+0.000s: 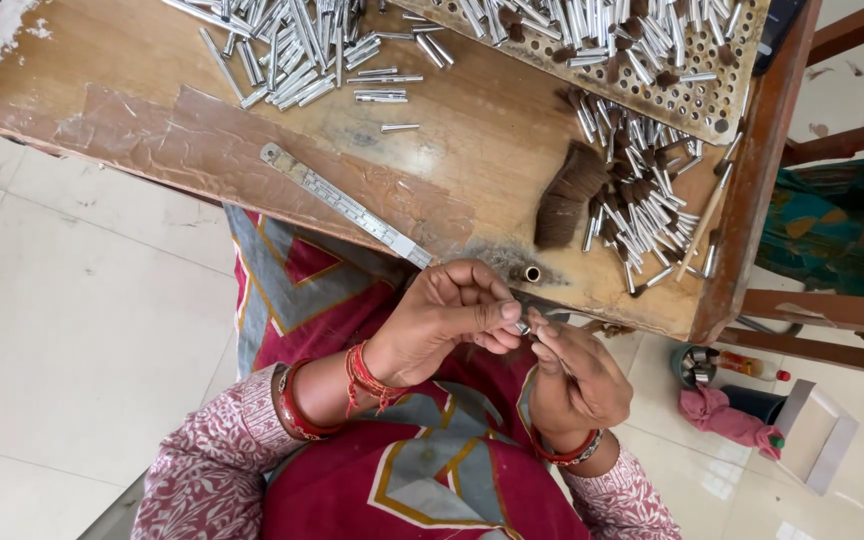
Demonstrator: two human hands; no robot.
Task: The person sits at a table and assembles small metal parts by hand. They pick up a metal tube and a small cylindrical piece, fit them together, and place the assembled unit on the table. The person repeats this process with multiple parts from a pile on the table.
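Left hand point(447, 320) curled, fingers point(500, 312) pinching a small silver metal tube point(522, 327), right hand point(572, 375) bent upward, fingertips pressed on the tube's other end, just below the worn wooden table point(202, 120) edge, brass ring point(531, 273) above the fingertips

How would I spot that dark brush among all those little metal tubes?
Start at the wooden table. Near its right edge, left of a heap of short silver tubes, lies the brush. It is a flat fan of dark brown bristles, unlike the shiny tubes.

Pink patterned sleeves point(207, 465), red bangles point(297, 405)
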